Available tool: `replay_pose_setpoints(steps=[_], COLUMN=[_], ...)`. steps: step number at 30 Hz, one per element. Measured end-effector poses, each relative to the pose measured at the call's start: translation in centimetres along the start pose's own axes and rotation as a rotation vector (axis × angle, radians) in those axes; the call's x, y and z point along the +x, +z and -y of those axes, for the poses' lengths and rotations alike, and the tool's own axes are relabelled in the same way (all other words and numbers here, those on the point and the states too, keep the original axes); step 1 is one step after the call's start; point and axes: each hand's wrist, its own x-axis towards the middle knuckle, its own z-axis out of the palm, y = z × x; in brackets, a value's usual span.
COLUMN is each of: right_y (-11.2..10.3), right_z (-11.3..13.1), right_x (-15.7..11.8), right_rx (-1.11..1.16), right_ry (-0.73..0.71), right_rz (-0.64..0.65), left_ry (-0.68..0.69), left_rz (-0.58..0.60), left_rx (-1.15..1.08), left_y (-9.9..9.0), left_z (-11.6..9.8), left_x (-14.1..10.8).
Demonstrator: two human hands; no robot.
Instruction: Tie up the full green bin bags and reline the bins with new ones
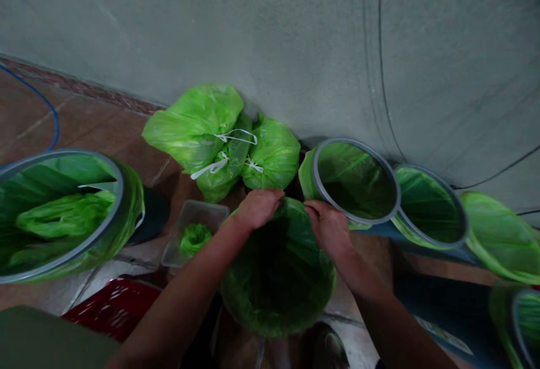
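Note:
In the middle stands a bin lined with a green plastic bag (278,313), its mouth open toward me. My left hand (260,208) grips the bag's far edge, left of centre. On the same far edge, a little to the right, my right hand (329,223) pinches the green film between thumb and fingers. The bag spreads round the bin's rim, and its inside is dark. Beside my left forearm a clear plastic tub (175,245) holds a green bundle (194,238).
Tied green bags (202,127) lean against the grey wall (274,31). Lined bins with grey rings (396,189) stand at the right. A large lined bin (120,189) is at the left, near a red crate (113,307). Shoes show below.

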Motion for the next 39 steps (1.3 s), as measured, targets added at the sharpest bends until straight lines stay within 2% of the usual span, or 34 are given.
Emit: replay_pose_setpoints(steps=[8, 13, 17, 20, 22, 25, 28, 31, 35, 39], right_y=[2.3, 2.0, 1.5, 1.2, 0.8, -0.4, -2.3, -3.7, -3.3, -2.5], right_z=[-1.3, -1.3, -2.3, -3.7, -4.2, -3.6, -1.5, 0.8, 2.3, 2.1], right_x=[-1.2, -1.4, -4.2, -7.0, -8.5, -9.3, -8.3, -5.6, -1.8, -1.0], right_rx=[-0.075, -0.136, -0.082, -0.056, -0.055, -0.098, -0.186, -0.164, -0.164, -0.254], right_ry=[0.112, 0.136, 0.176, 0.259, 0.308, 0.321, 0.328, 0.238, 0.123, 0.134], right_rz=[0.042, 0.096, 0.046, 0.009, 0.034, 0.064, -0.06, -0.153, -0.116, -0.074], left_ry=[-0.078, -0.192, -0.202, -0.19, -0.225, -0.288, -0.353, -0.326, -0.183, -0.13], left_rz=[-0.005, 0.018, -0.01, -0.122, -0.157, -0.2, -0.259, -0.263, -0.221, -0.097], left_rx=[0.059, 0.111, 0.099, 0.016, -0.099, -0.276, -0.32, -0.238, -0.106, -0.061], left_y=[0.2, 0.3, -0.2, -1.1, -1.7, -2.3, -2.4, -2.3, -2.0, -1.1], left_z=[-0.2, -0.7, -1.6, -1.1, -0.2, 1.2, 1.7, 0.8, -1.0, -1.1], left_x=[0.2, -0.4, -1.7, -3.0, -4.0, -4.9, -4.7, -3.6, -1.3, 0.2])
